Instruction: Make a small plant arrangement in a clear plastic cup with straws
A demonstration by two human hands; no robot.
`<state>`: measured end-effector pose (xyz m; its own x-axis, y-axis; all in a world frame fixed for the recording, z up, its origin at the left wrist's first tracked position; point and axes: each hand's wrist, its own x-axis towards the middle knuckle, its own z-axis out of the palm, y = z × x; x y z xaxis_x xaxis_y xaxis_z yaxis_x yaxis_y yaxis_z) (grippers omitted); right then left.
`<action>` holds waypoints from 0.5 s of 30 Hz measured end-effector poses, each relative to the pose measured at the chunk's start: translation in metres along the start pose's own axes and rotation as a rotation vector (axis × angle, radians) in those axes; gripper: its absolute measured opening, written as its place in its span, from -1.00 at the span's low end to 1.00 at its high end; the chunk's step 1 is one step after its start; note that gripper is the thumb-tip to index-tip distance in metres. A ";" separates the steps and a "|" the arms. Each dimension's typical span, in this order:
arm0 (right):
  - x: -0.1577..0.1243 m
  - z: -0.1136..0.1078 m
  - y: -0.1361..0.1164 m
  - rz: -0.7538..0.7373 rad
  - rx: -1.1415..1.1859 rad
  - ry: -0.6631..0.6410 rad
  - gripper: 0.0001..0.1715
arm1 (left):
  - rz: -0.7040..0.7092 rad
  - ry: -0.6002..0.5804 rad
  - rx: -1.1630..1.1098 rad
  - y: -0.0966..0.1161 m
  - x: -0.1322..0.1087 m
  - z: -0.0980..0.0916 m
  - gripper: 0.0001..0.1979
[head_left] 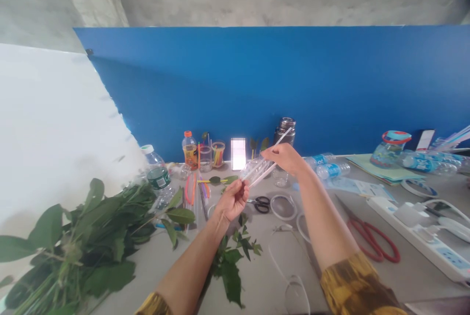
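Observation:
My left hand (233, 201) grips the lower end of a clear plastic bottle piece (253, 169) lying on its side in the air above the table. My right hand (284, 158) pinches white plastic straws (271, 153) at the far side of that clear piece. The straws cross it at a slant, and one end reaches out past my right fingers. Whether they pass through the plastic or lie along it is hard to tell. Black-handled scissors (260, 204) lie on the table below my hands.
Leafy branches (88, 241) are heaped at the left, with a loose sprig (231, 261) near my left forearm. Bottles, cups of coloured straws and a steel flask stand along a blue board (257, 85). Red-handled shears (372, 241) and a white power strip (414, 232) lie at the right.

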<state>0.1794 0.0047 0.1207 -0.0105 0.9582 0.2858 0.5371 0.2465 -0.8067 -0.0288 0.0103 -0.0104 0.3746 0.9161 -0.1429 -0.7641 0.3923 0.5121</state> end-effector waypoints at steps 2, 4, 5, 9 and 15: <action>0.000 0.000 0.000 -0.004 -0.007 -0.004 -0.53 | 0.006 0.001 -0.006 0.000 0.000 0.000 -0.88; 0.000 0.000 0.001 -0.006 -0.005 -0.003 -0.52 | 0.012 -0.002 -0.006 0.001 0.000 0.000 -0.86; 0.000 0.000 0.002 -0.004 -0.001 -0.002 -0.51 | 0.017 -0.009 -0.003 0.001 0.000 0.000 -0.85; 0.002 0.001 0.005 -0.004 0.019 -0.001 -0.51 | 0.018 -0.104 0.039 0.003 -0.003 0.001 -0.86; 0.002 -0.001 0.004 0.027 0.013 0.002 -0.47 | -0.025 -0.049 0.101 0.007 -0.008 0.007 -0.87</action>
<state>0.1818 0.0072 0.1185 0.0060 0.9643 0.2649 0.5260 0.2222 -0.8209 -0.0332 0.0047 0.0001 0.4202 0.9000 -0.1161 -0.6984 0.4025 0.5918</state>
